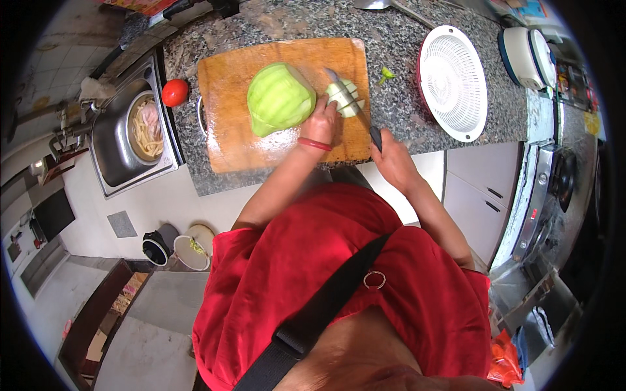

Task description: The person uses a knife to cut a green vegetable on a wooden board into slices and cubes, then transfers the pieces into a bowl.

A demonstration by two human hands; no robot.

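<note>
My right hand [394,158] grips the dark handle of a kitchen knife [353,99] at the right part of a wooden cutting board [228,72]. The blade lies slantwise across pale green-white gourd pieces [344,107]. With bent fingers, my left hand [322,122] presses on these pieces just left of the blade; a red band circles its wrist. Left of that hand sits a large, pale green peeled gourd [280,99]. Its fingertips are partly hidden by the hand itself.
On the granite counter, a tomato [175,93] is left of the board; a green trimming [386,75], white colander [453,81] and rice cooker [525,57] are right. The sink [104,153] holds a bowl of pale strips and pink meat. Bins [193,247] stand on the floor.
</note>
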